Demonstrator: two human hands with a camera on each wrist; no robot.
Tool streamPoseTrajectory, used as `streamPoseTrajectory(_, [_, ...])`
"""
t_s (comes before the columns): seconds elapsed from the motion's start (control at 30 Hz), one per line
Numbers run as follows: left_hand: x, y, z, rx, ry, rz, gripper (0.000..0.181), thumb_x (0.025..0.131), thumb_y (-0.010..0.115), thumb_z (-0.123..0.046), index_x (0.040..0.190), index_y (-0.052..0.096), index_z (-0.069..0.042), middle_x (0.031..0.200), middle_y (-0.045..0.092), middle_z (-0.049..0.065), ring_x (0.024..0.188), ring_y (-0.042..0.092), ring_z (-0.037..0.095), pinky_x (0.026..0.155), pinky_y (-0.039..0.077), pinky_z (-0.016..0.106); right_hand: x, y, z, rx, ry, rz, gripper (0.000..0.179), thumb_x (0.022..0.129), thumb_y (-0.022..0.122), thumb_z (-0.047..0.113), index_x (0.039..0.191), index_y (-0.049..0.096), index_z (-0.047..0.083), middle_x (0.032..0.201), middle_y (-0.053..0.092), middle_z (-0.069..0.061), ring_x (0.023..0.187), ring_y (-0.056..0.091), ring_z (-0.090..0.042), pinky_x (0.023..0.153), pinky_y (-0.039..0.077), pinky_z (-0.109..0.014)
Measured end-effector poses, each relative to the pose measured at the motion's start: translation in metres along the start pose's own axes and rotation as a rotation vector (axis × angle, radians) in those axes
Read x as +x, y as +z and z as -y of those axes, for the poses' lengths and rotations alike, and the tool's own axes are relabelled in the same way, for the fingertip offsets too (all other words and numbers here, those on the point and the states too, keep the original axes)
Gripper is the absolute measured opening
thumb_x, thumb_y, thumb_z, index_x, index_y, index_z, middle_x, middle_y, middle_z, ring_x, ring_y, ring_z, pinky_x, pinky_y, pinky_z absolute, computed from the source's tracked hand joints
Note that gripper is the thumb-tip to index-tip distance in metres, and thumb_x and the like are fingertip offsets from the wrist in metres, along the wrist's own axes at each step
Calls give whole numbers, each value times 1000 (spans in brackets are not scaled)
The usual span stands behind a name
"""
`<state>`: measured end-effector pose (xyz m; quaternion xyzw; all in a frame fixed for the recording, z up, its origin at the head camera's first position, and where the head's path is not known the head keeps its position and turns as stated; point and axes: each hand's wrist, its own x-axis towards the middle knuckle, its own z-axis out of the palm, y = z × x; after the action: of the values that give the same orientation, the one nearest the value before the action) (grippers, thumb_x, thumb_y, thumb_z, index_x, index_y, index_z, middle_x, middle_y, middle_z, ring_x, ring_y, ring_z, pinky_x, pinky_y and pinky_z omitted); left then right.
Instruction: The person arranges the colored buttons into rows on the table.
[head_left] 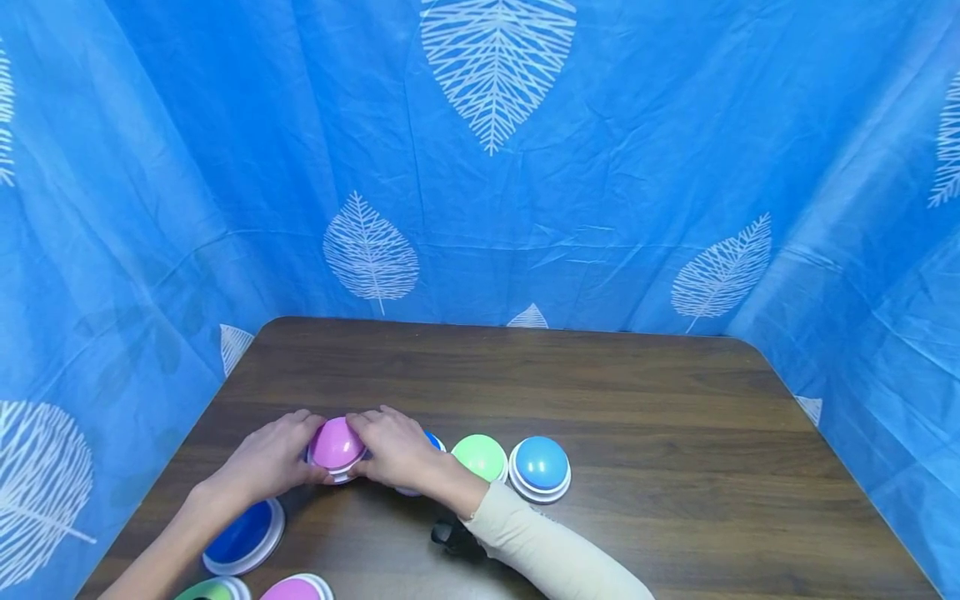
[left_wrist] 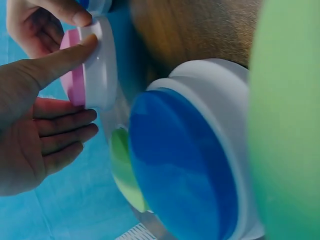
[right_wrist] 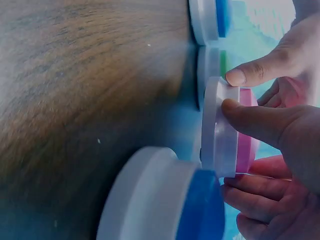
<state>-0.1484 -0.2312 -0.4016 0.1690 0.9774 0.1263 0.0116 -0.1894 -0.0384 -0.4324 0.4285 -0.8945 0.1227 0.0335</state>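
Both hands hold a pink dome-topped push button point(head_left: 337, 443) with a white base, one from each side. My left hand point(head_left: 276, 454) has its thumb on the near side of the white base, and the fingers pass behind it. From the right, my right hand point(head_left: 396, 446) grips it the same way. In the right wrist view the two thumbs lie on the white base of the pink button point(right_wrist: 220, 132). Whether the base touches the table cannot be told. A dark blue button point(head_left: 433, 440) is mostly covered by the right hand.
Right of the right hand sit a light green button point(head_left: 478, 455) and a light blue button point(head_left: 542, 463). Nearer on the left are a large dark blue button point(head_left: 240, 533), a green one point(head_left: 210, 591) and a pink one point(head_left: 292, 590). A blue leaf-print curtain point(head_left: 600, 167) surrounds the wooden table point(head_left: 637, 400).
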Motion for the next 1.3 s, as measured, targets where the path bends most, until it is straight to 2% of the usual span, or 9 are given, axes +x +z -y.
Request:
streamPoseTrajectory(0.27, [3,-9,-17,-36,38,-78,63,68,91,-37,113,65,0,103,65,10,91,65,28,75,56,48,-18,-23,-9,95,28,-54,66,85,79,35,139,54,6,133,61,-4,127,53,-14,115,29,-33])
streamPoseTrajectory(0.53, [14,-8,-39,-104,131,-170,66,70,89,-41,118,65,-3,111,66,9,99,65,27,80,56,47,-51,-47,-27,172,69,-101,69,83,81,34,140,53,7,135,60,-6,127,53,-17,115,29,-36])
streamPoseTrajectory(0.73, [26,-6,-60,-121,187,-167,67,70,89,-44,120,66,-6,113,66,6,101,65,25,81,56,45,-77,-63,-41,234,105,-117,70,84,81,35,142,52,7,137,59,-7,129,52,-20,115,28,-36])
streamPoseTrajectory(1.03, [48,2,-94,-127,283,-174,69,71,87,-49,122,65,-9,112,66,3,101,65,22,83,56,42,-118,-71,-69,248,36,-283,70,79,84,28,136,56,1,132,61,-12,124,56,-25,112,33,-44])
streamPoseTrajectory(1.17, [59,7,-111,-130,307,-157,69,72,86,-48,125,64,-10,113,65,2,102,64,20,84,56,39,-137,-76,-80,246,44,-326,69,78,86,26,135,56,0,130,63,-12,122,57,-25,111,34,-47])
streamPoseTrajectory(1.3, [70,13,-127,-131,359,-155,69,74,85,-49,126,63,-10,114,65,2,102,63,19,85,55,38,-154,-81,-90,222,51,-370,69,76,87,22,133,57,-1,127,64,-12,119,60,-26,109,36,-49])
